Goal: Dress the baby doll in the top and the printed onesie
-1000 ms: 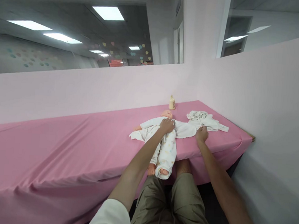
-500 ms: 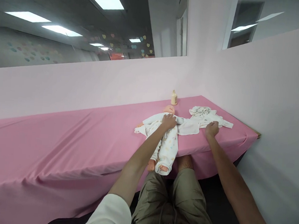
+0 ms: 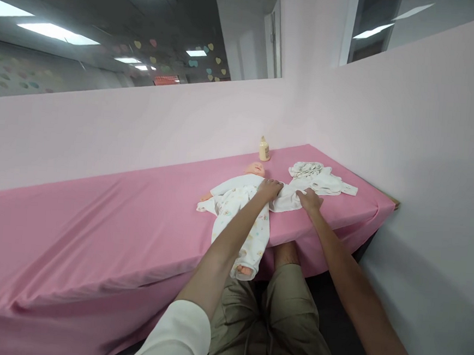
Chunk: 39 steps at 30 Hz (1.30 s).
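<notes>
A baby doll (image 3: pixel 256 169) lies on its back on the pink-covered table, its head toward the wall and a foot over the front edge. It has on a white patterned baby outfit (image 3: pixel 235 199). At the doll's side, my left hand (image 3: pixel 270 190) has its fingers curled on the outfit; the cloth under them is partly hidden. My right hand (image 3: pixel 310 200) pinches a white cloth flap (image 3: pixel 288 199) that spreads to the right of the doll. Whether this flap belongs to the outfit I cannot tell.
Crumpled white baby clothes (image 3: pixel 322 180) lie to the right. A cream pump bottle (image 3: pixel 264 149) stands behind the doll's head, near the wall. The pink tablecloth (image 3: pixel 106 222) hangs over the front edge. My legs are against the table, and a wall (image 3: pixel 439 160) borders its right end.
My right hand has moved left toward the doll, from near the crumpled clothes to the flap. My left hand stays at the doll's side. The whole view has shifted slightly.
</notes>
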### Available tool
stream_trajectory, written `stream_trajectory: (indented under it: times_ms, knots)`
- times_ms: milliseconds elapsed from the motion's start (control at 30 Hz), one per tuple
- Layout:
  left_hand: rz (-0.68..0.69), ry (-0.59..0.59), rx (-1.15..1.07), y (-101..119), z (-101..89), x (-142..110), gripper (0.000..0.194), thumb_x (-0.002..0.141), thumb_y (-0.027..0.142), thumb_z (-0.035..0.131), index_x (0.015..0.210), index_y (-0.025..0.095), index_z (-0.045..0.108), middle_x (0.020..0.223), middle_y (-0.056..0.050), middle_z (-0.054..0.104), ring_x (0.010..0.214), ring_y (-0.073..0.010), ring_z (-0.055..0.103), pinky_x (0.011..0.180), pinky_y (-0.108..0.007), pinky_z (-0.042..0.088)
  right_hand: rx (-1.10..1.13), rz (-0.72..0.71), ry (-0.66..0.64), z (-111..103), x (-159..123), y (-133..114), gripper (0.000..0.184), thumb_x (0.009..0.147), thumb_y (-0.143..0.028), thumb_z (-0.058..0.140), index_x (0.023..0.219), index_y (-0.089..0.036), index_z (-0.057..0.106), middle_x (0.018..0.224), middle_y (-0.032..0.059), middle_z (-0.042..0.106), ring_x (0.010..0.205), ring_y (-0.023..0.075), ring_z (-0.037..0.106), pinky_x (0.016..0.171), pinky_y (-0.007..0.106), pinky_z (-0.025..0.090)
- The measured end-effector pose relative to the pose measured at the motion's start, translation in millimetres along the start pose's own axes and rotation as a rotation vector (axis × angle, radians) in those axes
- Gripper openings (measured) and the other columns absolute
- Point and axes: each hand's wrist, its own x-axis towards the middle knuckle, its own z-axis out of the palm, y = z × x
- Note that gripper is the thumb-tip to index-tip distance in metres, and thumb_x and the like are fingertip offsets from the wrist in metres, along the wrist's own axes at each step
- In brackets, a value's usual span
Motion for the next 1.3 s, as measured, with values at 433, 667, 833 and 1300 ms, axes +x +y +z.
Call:
stream_trajectory:
  times_ms: [433,667,833,1300]
  knots:
    - [-0.06,0.034,0.048,2,2.2,3,0.036,0.086,0.015,0.048,0.122,0.015,0.052,0.118,-0.015,0.06,0.108,-0.0277,0.058,0.091,-0.04,0.04,-0.077,-0.119,0.089,-6,-7,4,0.034,0.087,-0.029,0.04,0.113,-0.014,0.057,0.106,0.0122,0.067,0.097,0.0244,0.06,0.077,0.03,0.041]
    - [-0.106,0.037,0.041,-9,5.0,-5,0.037,0.089,0.017,0.044,0.126,0.015,0.049,0.12,-0.016,0.058,0.107,-0.0271,0.058,0.091,-0.04,0.04,-0.154,-0.149,0.164,-23,-3,10,0.031,0.088,-0.021,0.038,0.111,-0.011,0.056,0.099,0.0158,0.065,0.095,0.026,0.059,0.077,0.032,0.039]
    - [-0.114,0.047,0.037,-12,10.4,-5,0.036,0.089,0.019,0.044,0.125,0.013,0.049,0.119,-0.016,0.058,0.107,-0.0277,0.058,0.092,-0.041,0.039,-0.221,-0.057,0.193,-28,-2,16,0.035,0.09,-0.021,0.035,0.114,-0.007,0.055,0.097,0.0196,0.064,0.093,0.0293,0.059,0.077,0.037,0.039]
    - [0.084,0.112,0.028,10,11.3,0,0.029,0.093,0.027,0.043,0.119,0.024,0.056,0.116,-0.012,0.057,0.105,-0.0237,0.057,0.089,-0.037,0.038,-0.281,-0.273,0.011,8,-22,-18,0.042,0.094,-0.045,0.039,0.114,-0.014,0.059,0.117,0.0175,0.059,0.113,0.0317,0.048,0.095,0.046,0.03]
